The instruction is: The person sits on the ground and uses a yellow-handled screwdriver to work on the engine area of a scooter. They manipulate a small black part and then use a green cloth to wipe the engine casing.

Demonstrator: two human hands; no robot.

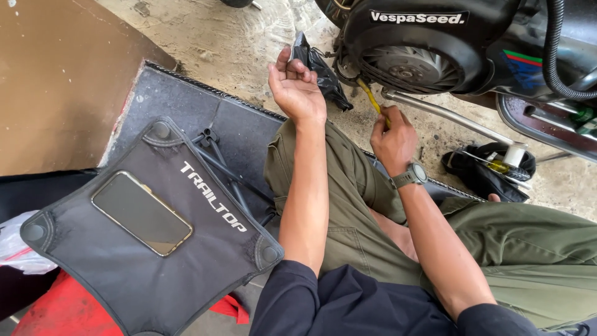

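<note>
A view from above of a person sitting on the ground in olive trousers, working on the black engine cover (429, 43) of a scooter. The right hand (393, 140), with a grey watch (410, 175) on its wrist, is closed around the handle of a yellow screwdriver (370, 98). The shaft angles up and left to the lower left edge of the engine cover, beside the finned flywheel fan (410, 68). The left hand (295, 87) is raised near the engine, palm up, fingers loosely curled, holding nothing; it sits just beside a crumpled black rag (320, 68), and contact with it cannot be judged. A metal bar (448, 117) runs from under the engine toward the right. At lower left, a small black fabric folding stool (155, 249) carries a smartphone (142, 213) lying flat with its screen dark. The stool stands on a dark rubber mat (186, 102) over concrete.
</note>
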